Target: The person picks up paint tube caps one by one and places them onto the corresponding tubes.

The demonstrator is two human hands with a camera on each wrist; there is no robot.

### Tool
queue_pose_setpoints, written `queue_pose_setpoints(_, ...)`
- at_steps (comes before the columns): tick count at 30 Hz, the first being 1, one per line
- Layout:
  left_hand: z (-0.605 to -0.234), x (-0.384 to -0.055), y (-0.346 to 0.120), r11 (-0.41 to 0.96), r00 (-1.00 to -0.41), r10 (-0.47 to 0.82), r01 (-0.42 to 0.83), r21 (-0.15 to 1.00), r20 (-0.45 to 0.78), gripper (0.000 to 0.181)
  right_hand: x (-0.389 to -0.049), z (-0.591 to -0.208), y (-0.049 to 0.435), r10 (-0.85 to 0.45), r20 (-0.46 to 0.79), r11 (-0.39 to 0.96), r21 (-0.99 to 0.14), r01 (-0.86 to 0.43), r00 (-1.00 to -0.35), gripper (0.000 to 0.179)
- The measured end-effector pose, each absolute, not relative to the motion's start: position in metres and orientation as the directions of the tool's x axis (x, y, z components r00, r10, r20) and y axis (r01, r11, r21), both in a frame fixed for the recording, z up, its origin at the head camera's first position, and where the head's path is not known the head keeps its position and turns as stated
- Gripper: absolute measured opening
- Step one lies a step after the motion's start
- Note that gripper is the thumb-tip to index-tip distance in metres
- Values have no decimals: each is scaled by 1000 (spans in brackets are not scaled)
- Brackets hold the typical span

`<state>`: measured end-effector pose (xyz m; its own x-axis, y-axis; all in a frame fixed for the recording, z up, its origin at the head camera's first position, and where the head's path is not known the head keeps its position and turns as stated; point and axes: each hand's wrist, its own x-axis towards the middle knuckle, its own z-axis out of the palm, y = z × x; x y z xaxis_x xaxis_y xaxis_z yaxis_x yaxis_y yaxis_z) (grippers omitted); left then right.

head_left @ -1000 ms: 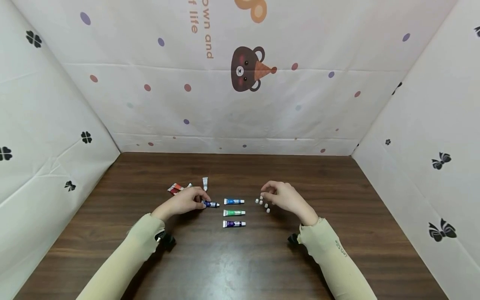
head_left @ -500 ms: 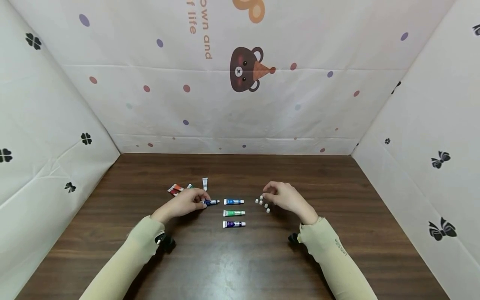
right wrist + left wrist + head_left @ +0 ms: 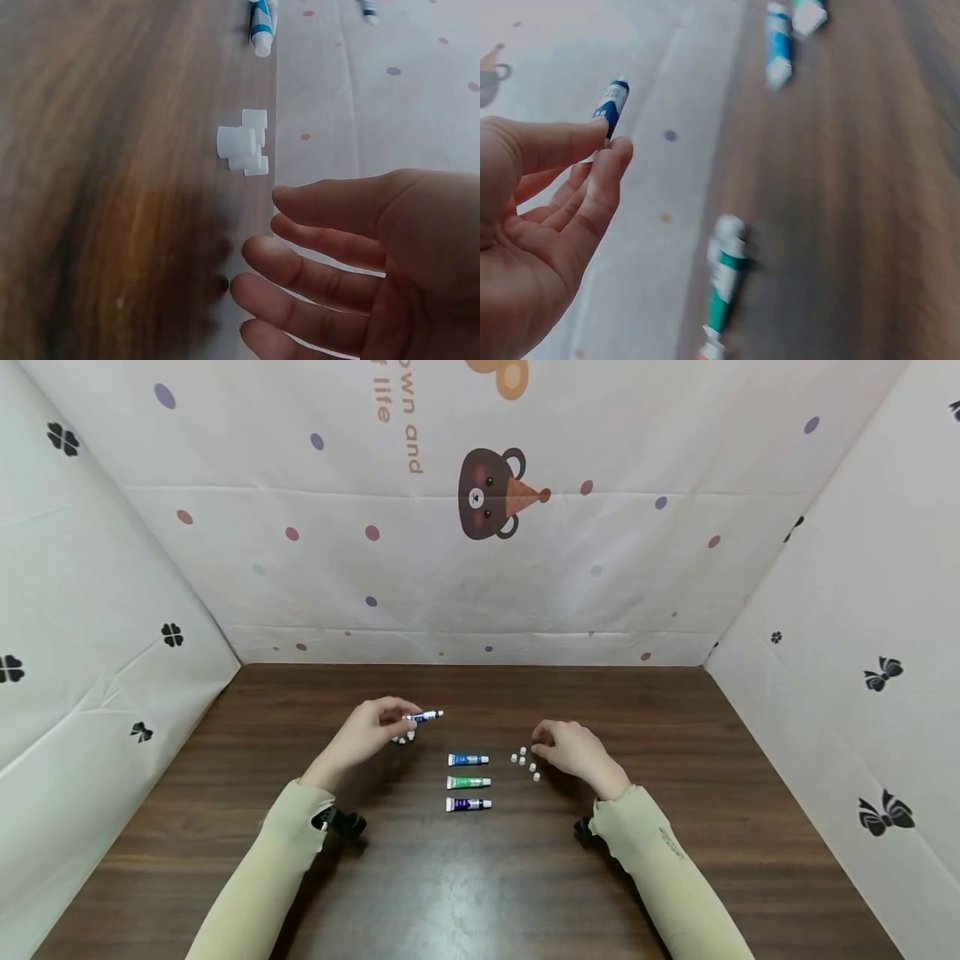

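Observation:
My left hand [image 3: 367,731] pinches a dark blue paint tube [image 3: 612,103] between thumb and fingers, raised above the table with its nozzle end pointing right. Under that hand a green-banded tube [image 3: 724,289] lies on the wood, mostly hidden in the head view. My right hand [image 3: 573,750] hovers with loosely bent fingers and nothing between them, just right of several small white caps [image 3: 522,760]. Between the hands lie three paint tubes in a column: a light blue tube [image 3: 468,760], a green tube [image 3: 468,782] and a purple tube [image 3: 468,804].
The dark wooden table [image 3: 465,877] ends at a white printed backdrop [image 3: 637,568] behind and similar sheets on both sides. Black wrist cameras [image 3: 341,822] sit under the sleeves.
My left hand has lifted the dark blue tube off the table and carried it away from me, over the tubes at the back left. My right hand has shifted slightly right.

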<state>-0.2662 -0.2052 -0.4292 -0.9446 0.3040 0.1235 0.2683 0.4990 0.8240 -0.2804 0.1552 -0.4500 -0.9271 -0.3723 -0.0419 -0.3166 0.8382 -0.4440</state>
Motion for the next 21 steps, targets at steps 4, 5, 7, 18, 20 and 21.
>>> queue_pose_setpoints(4,-410,-264,-201,475,-958,232,261,841,166,23,-285,-451,153,-381,-33,828,-457,-325,-924,20)
queue_pose_setpoints(5,-406,-264,-200,463,-960,213,264,846,183,24,-286,-452,153,-382,-32,824,-464,-325,-924,19)
queue_pose_setpoints(7,-396,-263,-198,435,-960,181,272,858,213,26,-287,-452,152,-393,-33,816,-475,-331,-919,19)
queue_pose_setpoints(18,-346,-246,-190,217,-949,119,313,925,293,32,-289,-453,148,-434,-48,798,-484,-359,-900,18)
queue_pose_setpoints(20,-341,-242,-187,197,-944,121,325,925,306,31,-290,-454,147,-439,-52,799,-480,-363,-897,18)
queue_pose_setpoints(21,-338,-241,-185,186,-944,119,326,927,308,30,-290,-455,147,-442,-53,798,-479,-365,-896,18)
